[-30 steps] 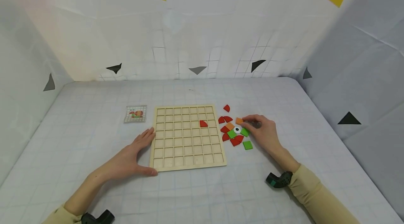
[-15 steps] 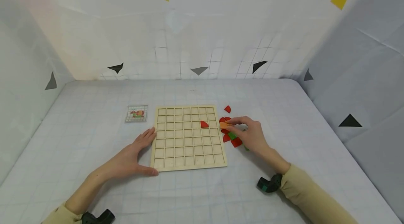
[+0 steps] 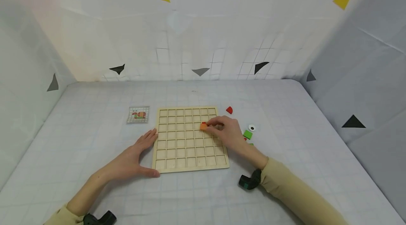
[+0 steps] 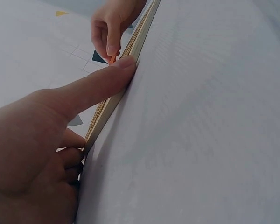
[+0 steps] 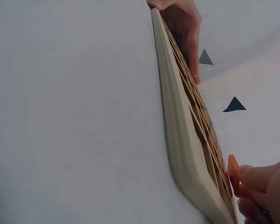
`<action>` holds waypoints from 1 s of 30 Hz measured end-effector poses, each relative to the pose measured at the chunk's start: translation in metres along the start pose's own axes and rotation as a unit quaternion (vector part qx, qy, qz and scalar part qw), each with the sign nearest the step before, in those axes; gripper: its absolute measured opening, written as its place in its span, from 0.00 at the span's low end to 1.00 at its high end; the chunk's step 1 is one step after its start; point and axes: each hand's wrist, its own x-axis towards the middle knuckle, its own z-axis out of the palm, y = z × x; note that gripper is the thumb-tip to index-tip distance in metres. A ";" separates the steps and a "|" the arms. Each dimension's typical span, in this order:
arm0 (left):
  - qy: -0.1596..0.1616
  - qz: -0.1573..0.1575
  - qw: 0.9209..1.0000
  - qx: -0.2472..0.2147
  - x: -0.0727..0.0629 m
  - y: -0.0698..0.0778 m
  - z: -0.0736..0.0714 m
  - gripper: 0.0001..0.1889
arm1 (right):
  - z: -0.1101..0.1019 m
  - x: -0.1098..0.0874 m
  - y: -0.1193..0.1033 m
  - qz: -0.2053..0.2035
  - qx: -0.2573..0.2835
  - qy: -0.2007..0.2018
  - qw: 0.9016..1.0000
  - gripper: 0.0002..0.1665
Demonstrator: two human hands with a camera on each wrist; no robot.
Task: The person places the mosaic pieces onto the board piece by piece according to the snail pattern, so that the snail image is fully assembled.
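Observation:
A wooden grid board (image 3: 177,139) lies flat on the table. My left hand (image 3: 131,161) rests against its left side, with the fingers at the edge and the thumb at the near corner. In the left wrist view the thumb (image 4: 93,88) lies straight along the board's rim. My right hand (image 3: 229,132) pinches an orange square tile (image 3: 203,126) between thumb and fingertips, over the right part of the grid. Just behind that tile a red quarter-circle piece (image 3: 204,123) sits in a cell, mostly covered. The right wrist view shows the orange tile (image 5: 233,171) tilted on edge.
Right of the board lie a white eye disc (image 3: 252,127), a green tile (image 3: 247,134) and a lone red quarter-circle (image 3: 229,110); my right hand and forearm hide other pieces. A small picture card (image 3: 138,114) lies left of the board. Cloth walls (image 3: 203,27) surround the table.
My right hand has picked the orange tile out of the loose pieces and carried it left over the board. The left hand has stayed at the board's edge.

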 end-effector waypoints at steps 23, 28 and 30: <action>-0.004 -0.008 1.000 -0.001 0.000 0.004 -0.001 0.65 | 0.022 0.002 0.009 -0.077 -0.008 0.044 0.996 0.14; -0.004 -0.007 1.000 -0.003 -0.001 0.003 -0.001 0.66 | 0.024 0.003 0.010 -0.115 -0.028 0.057 0.991 0.14; -0.003 -0.007 1.000 -0.003 -0.001 0.003 -0.001 0.65 | 0.024 0.004 0.011 -0.129 -0.038 0.060 0.989 0.14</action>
